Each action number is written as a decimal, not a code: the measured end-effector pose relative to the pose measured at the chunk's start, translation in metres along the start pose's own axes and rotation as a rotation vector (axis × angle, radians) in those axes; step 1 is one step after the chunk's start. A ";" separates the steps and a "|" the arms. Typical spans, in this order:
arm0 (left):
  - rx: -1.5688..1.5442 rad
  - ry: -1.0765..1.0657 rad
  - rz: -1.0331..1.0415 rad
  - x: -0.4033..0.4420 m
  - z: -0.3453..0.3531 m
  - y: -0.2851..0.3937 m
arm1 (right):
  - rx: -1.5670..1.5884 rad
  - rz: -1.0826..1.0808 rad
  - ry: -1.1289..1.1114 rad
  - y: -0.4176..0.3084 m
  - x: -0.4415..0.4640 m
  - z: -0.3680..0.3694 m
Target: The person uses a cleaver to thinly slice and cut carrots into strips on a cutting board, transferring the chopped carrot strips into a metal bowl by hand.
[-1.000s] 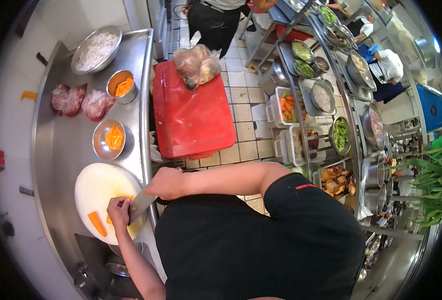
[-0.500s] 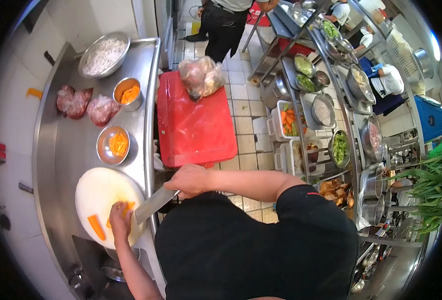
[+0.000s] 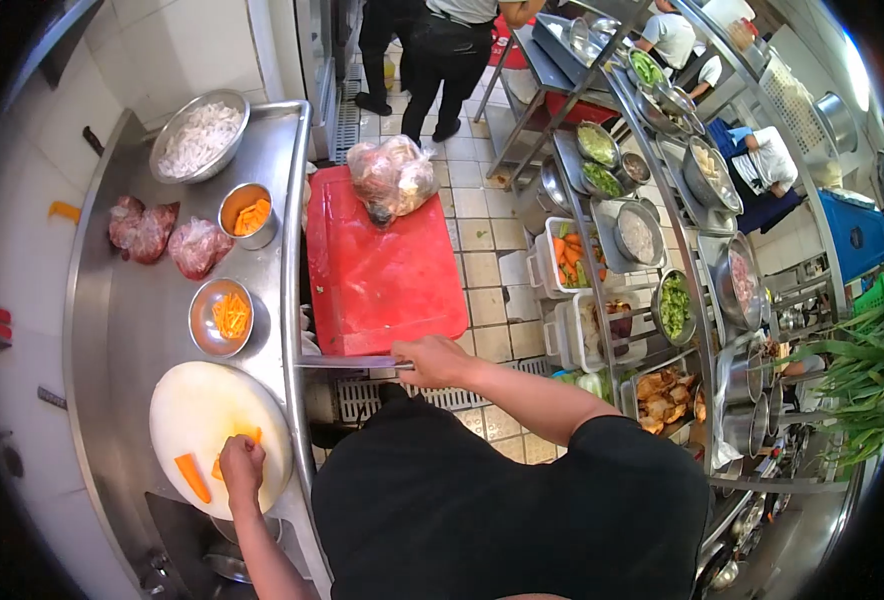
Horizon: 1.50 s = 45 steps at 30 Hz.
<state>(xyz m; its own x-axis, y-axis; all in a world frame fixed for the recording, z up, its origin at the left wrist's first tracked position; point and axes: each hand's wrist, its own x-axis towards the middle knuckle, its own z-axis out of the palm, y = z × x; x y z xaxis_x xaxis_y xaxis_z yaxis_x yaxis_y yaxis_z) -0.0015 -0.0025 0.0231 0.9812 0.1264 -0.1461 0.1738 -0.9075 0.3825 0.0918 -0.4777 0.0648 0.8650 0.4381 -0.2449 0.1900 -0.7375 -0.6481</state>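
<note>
My right hand (image 3: 430, 362) is closed round the handle of a cleaver (image 3: 350, 362), which is held out level over the counter's front edge, away from the board. On the round white cutting board (image 3: 187, 400), my left hand (image 3: 241, 462) has its fingers pressed together at some orange carrot pieces (image 3: 217, 468). What exactly its fingertips grip is hidden. A longer carrot piece (image 3: 193, 479) lies to the left of that hand. Beyond the board stands a steel bowl (image 3: 200, 318) with cut carrot strips.
Along the steel counter (image 3: 127, 330) are a metal pot (image 3: 260, 240) of carrot slices, bagged meat (image 3: 200, 247) and a large bowl (image 3: 162, 170) of white pieces. A bag (image 3: 392, 175) rests on a red lid (image 3: 387, 280). Shelves of food stand right. Co-workers stand farther off.
My right hand has moved right with the cleaver, away from the board and my left hand. The blade has turned from slanting to level. My left hand remains at the carrot pieces.
</note>
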 end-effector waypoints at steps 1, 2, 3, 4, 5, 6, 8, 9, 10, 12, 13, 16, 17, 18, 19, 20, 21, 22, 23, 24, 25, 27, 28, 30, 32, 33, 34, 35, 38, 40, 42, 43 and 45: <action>0.001 0.004 -0.004 0.000 -0.002 0.004 | 0.014 0.013 0.047 0.010 -0.003 0.005; 0.022 -0.002 -0.026 0.001 -0.003 0.008 | 0.013 0.010 0.045 0.020 -0.006 0.009; 0.043 -0.009 -0.046 0.001 -0.003 0.012 | 0.027 0.025 0.068 0.028 -0.009 0.013; 0.041 -0.009 -0.046 0.000 -0.003 0.013 | 0.040 0.043 0.092 0.036 -0.013 0.015; 0.090 0.021 -0.041 0.001 -0.002 0.015 | 0.038 0.045 0.094 0.044 -0.018 0.017; 0.138 0.051 -0.036 0.001 -0.002 0.018 | 0.022 0.090 0.095 0.050 -0.023 0.018; 0.131 0.022 -0.046 0.001 -0.005 0.023 | 0.005 0.139 0.097 0.068 -0.034 0.026; 0.126 -0.006 -0.061 0.001 -0.006 0.025 | 0.045 0.141 0.172 0.078 -0.039 0.034; 0.126 -0.006 -0.061 0.002 -0.006 0.026 | 0.086 0.142 0.246 0.089 -0.043 0.041; 0.083 -0.018 -0.082 0.003 -0.006 0.027 | 0.115 0.216 0.236 0.114 -0.054 0.051; 0.089 -0.018 -0.091 0.002 -0.006 0.028 | 0.147 0.285 0.222 0.121 -0.059 0.055; 0.084 -0.028 -0.162 0.004 -0.004 0.030 | 0.200 0.490 0.192 0.140 -0.072 0.065; 0.100 -0.018 -0.160 0.005 -0.002 0.031 | 0.205 0.475 0.176 0.147 -0.078 0.068; 0.115 -0.008 -0.158 0.004 -0.002 0.032 | 0.188 0.515 0.215 0.157 -0.085 0.075; 0.118 -0.002 -0.164 0.004 -0.003 0.035 | 0.168 0.554 0.254 0.168 -0.092 0.082; 0.122 0.006 -0.185 0.003 -0.003 0.034 | 0.169 0.536 0.240 0.182 -0.099 0.092; 0.128 0.017 -0.171 0.004 -0.002 0.033 | 0.164 0.554 0.298 0.196 -0.108 0.103; 0.132 0.027 -0.157 0.004 0.000 0.032 | 0.159 0.571 0.357 0.205 -0.116 0.110; 0.127 0.042 -0.179 0.005 0.003 0.030 | 0.156 0.553 0.349 0.206 -0.123 0.112; 0.124 0.055 -0.194 0.005 0.001 0.029 | 0.113 0.688 0.312 0.206 -0.129 0.111; 0.080 0.052 -0.211 0.007 -0.001 0.030 | 0.067 0.822 0.276 0.210 -0.134 0.112; 0.033 0.060 -0.245 0.007 -0.003 0.028 | 0.075 0.807 0.299 0.220 -0.146 0.118; -0.026 0.069 -0.305 0.008 0.000 0.022 | 0.091 0.810 0.327 0.226 -0.151 0.124; -0.089 0.092 -0.379 0.011 0.010 0.004 | 0.192 0.855 0.340 0.233 -0.153 0.129; -0.255 0.116 -0.444 0.011 0.024 -0.018 | 0.297 0.907 0.352 0.241 -0.153 0.134; -0.256 0.125 -0.458 0.010 0.023 -0.016 | 0.239 0.894 0.388 0.247 -0.152 0.139; -0.374 0.126 -0.490 0.011 0.020 -0.010 | 0.180 0.882 0.419 0.250 -0.150 0.140; -0.491 0.127 -0.525 0.011 0.016 -0.006 | 0.322 0.942 0.426 0.254 -0.146 0.141; -0.780 0.158 -0.551 0.012 0.018 -0.012 | 0.295 0.861 0.471 0.244 -0.137 0.131; -1.132 0.158 -0.587 0.018 0.017 -0.013 | 0.469 0.858 0.437 0.249 -0.128 0.133; -1.236 0.125 -0.574 0.029 -0.001 0.005 | 0.583 0.791 0.485 0.263 -0.126 0.137; -1.287 0.113 -0.535 0.039 -0.008 0.012 | 0.525 0.786 0.453 0.261 -0.123 0.134; -1.287 0.103 -0.460 0.068 -0.024 0.030 | 0.498 0.790 0.459 0.258 -0.124 0.134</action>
<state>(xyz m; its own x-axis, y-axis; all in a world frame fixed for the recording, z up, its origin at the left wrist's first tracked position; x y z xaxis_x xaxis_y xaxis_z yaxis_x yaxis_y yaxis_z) 0.0725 -0.0116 0.0461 0.8059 0.3926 -0.4432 0.3819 0.2273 0.8958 -0.0285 -0.6534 -0.1691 0.7727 -0.3926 -0.4988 -0.6308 -0.3875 -0.6722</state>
